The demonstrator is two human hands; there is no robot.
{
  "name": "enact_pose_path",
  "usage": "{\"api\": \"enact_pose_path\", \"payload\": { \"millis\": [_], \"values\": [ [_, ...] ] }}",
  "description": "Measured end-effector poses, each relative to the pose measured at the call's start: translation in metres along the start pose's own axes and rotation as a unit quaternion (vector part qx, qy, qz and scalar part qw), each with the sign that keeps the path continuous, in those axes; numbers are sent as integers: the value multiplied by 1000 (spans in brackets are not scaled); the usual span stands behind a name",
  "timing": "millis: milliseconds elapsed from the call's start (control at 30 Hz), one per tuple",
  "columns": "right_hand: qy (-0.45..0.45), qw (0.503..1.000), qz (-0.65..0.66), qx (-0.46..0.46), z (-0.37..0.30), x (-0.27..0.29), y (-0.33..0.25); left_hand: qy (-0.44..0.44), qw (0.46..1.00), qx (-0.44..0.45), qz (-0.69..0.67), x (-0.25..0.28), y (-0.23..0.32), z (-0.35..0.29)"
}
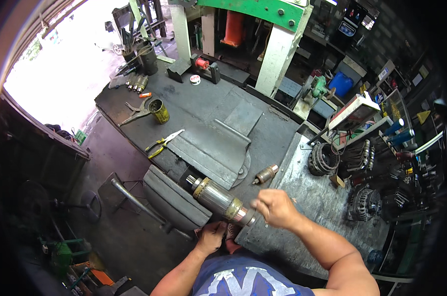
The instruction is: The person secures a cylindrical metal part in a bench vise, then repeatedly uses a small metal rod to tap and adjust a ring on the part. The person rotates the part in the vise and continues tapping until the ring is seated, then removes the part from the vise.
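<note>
A large motor armature (216, 197), with a copper commutator at its near end, lies tilted across the near edge of the bench. My right hand (275, 208) is closed just above and right of that end. Its fingertips are slightly blurred, and what they hold, if anything, is hidden. Below the commutator is my left hand (212, 238), its fingers curled in; I cannot make out what is in them. A smaller armature (266, 174) lies beyond my right hand. Beside the large armature are a curved metal plate (208, 150) and a curved dark trough (171, 200).
Yellow-handled pliers (163, 143), locking pliers (134, 112) and a yellow can (159, 111) lie or stand along the bench's left side. A white press frame (273, 64) rises behind. On the right metal-topped table (307, 197) sit stator parts (323, 159) and an alternator (364, 203).
</note>
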State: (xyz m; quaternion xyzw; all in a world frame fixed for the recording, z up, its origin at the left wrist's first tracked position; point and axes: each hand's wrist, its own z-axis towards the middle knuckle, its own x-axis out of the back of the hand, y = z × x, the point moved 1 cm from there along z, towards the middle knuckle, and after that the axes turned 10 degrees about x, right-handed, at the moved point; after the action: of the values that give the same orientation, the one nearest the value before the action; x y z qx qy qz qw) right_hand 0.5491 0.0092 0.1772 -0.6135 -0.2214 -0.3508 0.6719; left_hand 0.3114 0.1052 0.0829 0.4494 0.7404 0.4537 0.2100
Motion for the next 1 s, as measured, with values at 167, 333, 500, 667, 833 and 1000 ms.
{"api": "enact_pose_path", "payload": {
  "millis": [167,333,500,667,833,1000],
  "values": [
    [101,993,-34,-47,13,9,-3,-59,996,-65,-23,-6,6,7],
    [-18,983,-94,158,19,14,-19,-13,993,-115,-11,-5,-9,48],
    [110,992,-65,-24,27,26,-17,-96,984,-123,-84,-16,-27,61],
    [-14,986,-81,142,19,14,-18,46,960,-243,130,-15,-15,54],
    [95,991,-38,-90,16,16,-3,-79,992,-101,-12,-17,-7,34],
    [62,997,0,43,4,10,-7,22,996,-78,22,-21,-4,27]
  ]
}}
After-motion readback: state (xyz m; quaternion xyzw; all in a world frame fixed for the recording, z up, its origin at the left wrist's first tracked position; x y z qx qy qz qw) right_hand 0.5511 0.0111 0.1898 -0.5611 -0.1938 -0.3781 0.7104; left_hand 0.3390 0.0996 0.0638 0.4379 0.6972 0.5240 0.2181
